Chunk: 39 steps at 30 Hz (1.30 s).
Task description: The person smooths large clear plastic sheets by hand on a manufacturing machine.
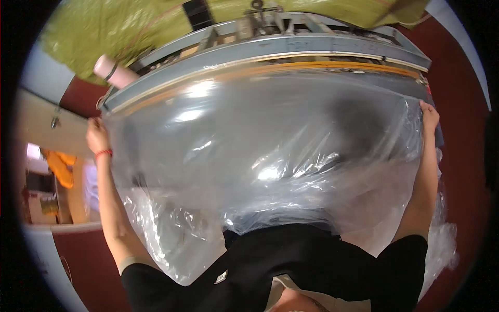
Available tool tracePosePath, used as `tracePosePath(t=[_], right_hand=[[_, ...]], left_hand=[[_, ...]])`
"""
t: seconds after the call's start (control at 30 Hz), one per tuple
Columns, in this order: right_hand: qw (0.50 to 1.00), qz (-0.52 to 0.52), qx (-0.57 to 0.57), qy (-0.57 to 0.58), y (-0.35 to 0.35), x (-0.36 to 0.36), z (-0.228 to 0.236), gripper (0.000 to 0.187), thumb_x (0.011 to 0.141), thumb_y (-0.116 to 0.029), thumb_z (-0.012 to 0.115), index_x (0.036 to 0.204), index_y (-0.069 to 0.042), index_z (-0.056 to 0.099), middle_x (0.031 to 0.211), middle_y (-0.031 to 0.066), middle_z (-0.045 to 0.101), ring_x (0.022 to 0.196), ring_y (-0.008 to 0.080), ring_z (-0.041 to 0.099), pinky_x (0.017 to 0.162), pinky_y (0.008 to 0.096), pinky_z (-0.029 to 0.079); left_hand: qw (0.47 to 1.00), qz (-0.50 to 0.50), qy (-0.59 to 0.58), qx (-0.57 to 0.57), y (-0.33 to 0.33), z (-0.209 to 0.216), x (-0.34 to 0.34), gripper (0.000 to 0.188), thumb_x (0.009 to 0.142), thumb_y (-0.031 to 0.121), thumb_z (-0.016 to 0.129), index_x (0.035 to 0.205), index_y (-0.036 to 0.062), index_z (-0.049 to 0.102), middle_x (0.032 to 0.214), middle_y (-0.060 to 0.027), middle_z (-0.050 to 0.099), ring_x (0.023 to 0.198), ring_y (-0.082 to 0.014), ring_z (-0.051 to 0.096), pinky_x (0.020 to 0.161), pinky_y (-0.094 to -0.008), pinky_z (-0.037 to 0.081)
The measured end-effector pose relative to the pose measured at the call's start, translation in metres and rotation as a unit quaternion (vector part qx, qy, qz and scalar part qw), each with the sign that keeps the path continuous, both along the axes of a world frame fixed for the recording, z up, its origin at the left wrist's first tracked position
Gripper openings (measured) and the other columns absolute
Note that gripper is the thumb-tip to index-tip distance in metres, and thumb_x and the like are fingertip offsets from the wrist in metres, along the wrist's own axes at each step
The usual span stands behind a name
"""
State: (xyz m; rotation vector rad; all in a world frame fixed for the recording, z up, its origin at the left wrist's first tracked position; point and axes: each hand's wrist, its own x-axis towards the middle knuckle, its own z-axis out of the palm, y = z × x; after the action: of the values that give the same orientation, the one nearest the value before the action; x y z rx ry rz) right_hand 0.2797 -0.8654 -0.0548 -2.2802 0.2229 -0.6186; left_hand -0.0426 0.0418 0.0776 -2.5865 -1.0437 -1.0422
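Observation:
A wide sheet of clear plastic film (223,140) is stretched between my two hands in front of my body. My left hand (97,136), with a red cord at the wrist, is closed on the film's far left corner. At the far right corner, my right hand (429,115) pinches the film with its fingers closed. Between them the film's far edge runs nearly taut, just this side of a long machine bed. Toward me it falls in shiny wrinkles against my black shirt and hangs down on both sides.
Beyond the film lies a long grey metal frame (270,49) with an orange strip (332,66) along its near side. A pink roll (115,72) leans at its left end. Yellow-green sheeting (119,31) covers the back. A cabinet (62,122) stands at left, above dark red floor (462,156).

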Motion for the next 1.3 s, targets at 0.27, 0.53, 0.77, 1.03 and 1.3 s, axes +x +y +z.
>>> tracePosePath(t=[0.27,0.53,0.77,1.03,1.3], right_hand=[[0.986,-0.143,-0.036,0.083,-0.023,-0.046,0.03,0.025,0.067,-0.03,0.064,0.08,-0.008,0.066,0.073,0.0069,0.064,0.067,0.0162,0.058,0.063,0.0304,0.045],[0.962,-0.184,-0.191,0.061,0.015,-0.036,0.029,0.026,0.074,-0.035,0.057,0.08,-0.01,0.058,0.082,0.0129,0.061,0.081,0.0315,0.057,0.067,0.0412,0.044],[0.958,-0.169,-0.226,0.049,0.005,-0.042,0.023,0.024,0.076,-0.031,0.055,0.08,-0.008,0.056,0.076,0.0126,0.06,0.076,0.0317,0.057,0.064,0.0413,0.044],[0.959,-0.152,-0.239,0.025,0.011,-0.032,0.021,0.024,0.077,-0.032,0.055,0.082,-0.008,0.056,0.076,0.012,0.061,0.075,0.0311,0.058,0.065,0.0422,0.045],[0.947,-0.135,-0.27,0.11,0.019,-0.041,0.038,0.031,0.08,-0.034,0.048,0.094,-0.008,0.055,0.091,0.0173,0.059,0.087,0.0348,0.056,0.073,0.0456,0.043]], left_hand=[[0.951,-0.17,0.075,-0.248,-0.002,-0.131,0.014,0.05,0.085,0.03,0.046,0.121,-0.0032,0.039,0.127,-0.0186,0.038,0.118,-0.0271,0.036,0.098,-0.0327,0.026],[0.967,-0.178,-0.056,-0.171,-0.06,-0.104,0.062,0.035,0.082,0.024,0.053,0.102,-0.0053,0.053,0.097,-0.0152,0.059,0.086,-0.0227,0.056,0.078,-0.0306,0.043],[0.546,-0.53,0.197,-0.618,-0.484,-0.037,0.14,0.022,0.08,0.017,0.056,0.096,0.0017,0.059,0.081,-0.0026,0.059,0.072,-0.0087,0.053,0.064,-0.0211,0.041],[0.493,-0.641,0.168,-0.564,-0.624,-0.076,0.177,0.02,0.081,0.02,0.055,0.087,0.001,0.056,0.073,-0.0064,0.059,0.067,-0.0173,0.057,0.059,-0.0315,0.044],[0.034,-0.635,0.279,-0.72,-0.463,-0.025,0.07,0.019,0.073,0.011,0.06,0.089,0.0007,0.058,0.068,-0.0091,0.059,0.055,-0.0153,0.055,0.047,-0.0254,0.041]])
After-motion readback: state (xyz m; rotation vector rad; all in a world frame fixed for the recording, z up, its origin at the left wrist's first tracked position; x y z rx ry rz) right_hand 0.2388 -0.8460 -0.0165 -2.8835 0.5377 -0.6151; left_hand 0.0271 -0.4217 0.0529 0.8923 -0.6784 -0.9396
